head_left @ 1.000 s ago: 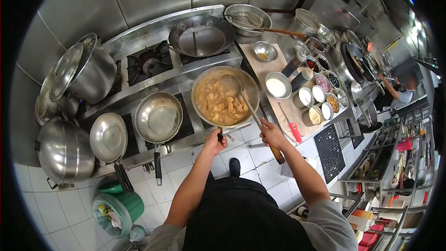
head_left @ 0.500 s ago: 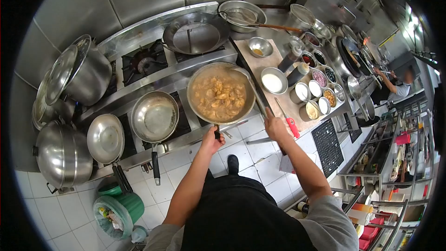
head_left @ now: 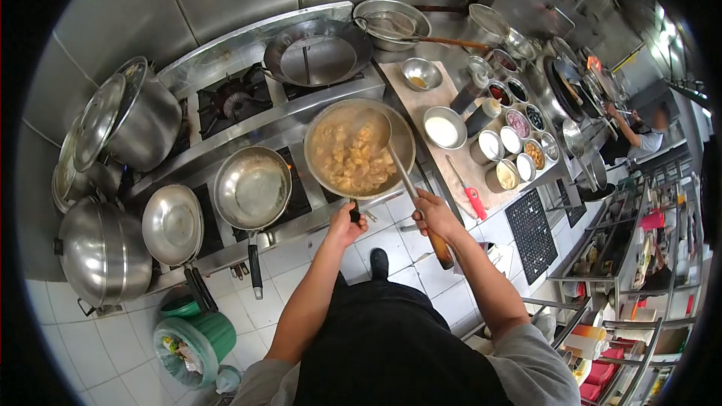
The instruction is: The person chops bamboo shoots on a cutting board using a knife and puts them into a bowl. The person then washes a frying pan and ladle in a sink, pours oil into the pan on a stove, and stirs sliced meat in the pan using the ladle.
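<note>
My left hand (head_left: pixel 350 227) is closed round the black handle of a frying pan (head_left: pixel 406 162) on the stove. Inside the pan lie chunks of food (head_left: pixel 347 162) in a brown, steaming sauce. A long ladle (head_left: pixel 401 169) with a wooden handle end is gripped in my right hand (head_left: pixel 438 216). Its bowl dips into the sauce at the pan's upper right and is partly hidden there. To the right of that hand, a red-handled utensil (head_left: pixel 472 199) rests on the board beside a metal bowl of white liquid (head_left: pixel 444 128).
An unused frying pan (head_left: pixel 252 188) and stacked pans (head_left: pixel 171 225) sit left on the stove. A dark wok (head_left: pixel 317 53) stands behind. Ingredient tins (head_left: pixel 505 177) and sauce bottles (head_left: pixel 481 119) crowd the right counter. A green bin (head_left: pixel 214 334) is on the floor; another person (head_left: pixel 645 135) stands far right.
The ladle's bowl has swung left and inward from the pan's right rim into the food. My right hand has moved slightly left and down. My left hand stays on the pan handle.
</note>
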Motion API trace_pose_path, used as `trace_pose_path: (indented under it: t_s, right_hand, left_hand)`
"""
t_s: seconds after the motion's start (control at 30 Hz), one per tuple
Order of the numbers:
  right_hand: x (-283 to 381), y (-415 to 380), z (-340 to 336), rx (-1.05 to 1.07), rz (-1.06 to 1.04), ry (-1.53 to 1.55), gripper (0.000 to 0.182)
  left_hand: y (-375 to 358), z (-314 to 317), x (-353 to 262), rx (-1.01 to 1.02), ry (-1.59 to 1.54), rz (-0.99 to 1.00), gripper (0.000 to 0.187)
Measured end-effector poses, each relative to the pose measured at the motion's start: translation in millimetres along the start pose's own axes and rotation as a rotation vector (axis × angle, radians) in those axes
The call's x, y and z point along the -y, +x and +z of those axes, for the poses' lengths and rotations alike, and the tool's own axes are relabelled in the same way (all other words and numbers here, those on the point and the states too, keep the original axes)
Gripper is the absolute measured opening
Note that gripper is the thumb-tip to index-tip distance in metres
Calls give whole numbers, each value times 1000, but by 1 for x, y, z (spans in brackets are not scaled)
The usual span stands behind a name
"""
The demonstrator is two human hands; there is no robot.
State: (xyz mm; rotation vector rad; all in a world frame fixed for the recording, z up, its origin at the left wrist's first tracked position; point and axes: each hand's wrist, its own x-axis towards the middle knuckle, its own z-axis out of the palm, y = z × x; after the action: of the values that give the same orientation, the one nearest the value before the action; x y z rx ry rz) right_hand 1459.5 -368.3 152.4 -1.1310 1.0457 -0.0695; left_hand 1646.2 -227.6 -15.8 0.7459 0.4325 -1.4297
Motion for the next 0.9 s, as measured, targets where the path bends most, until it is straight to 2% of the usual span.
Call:
trace_pose_path:
  t_s: [0.03,0.27,0.37,0.63,0.73,0.87,0.9]
  right_hand:
    - [-1,-2,-6,8,-42,-151,61]
    - [-1,-33,-16,-155,-365,-667,55]
    - [-3,-52,-19,-144,-349,-566,57]
    - [-20,-106,-27,-102,-141,-747,54]
    - [-84,-61,-49,-96,-665,-1009,55]
    - [-88,-31,-32,-147,-455,-1066,57]
    - [-90,-17,-29,-179,-509,-1024,57]
  left_hand:
    - [0,0,1,0,11,8,24]
    - [-7,0,1,-90,93,-46,35]
    - [-12,0,-1,-93,147,-50,40]
    - [-9,5,1,-109,329,12,37]
    - [4,-3,4,-131,289,13,36]
    - [0,6,4,-181,302,30,36]
    - [0,5,2,-171,319,21,35]
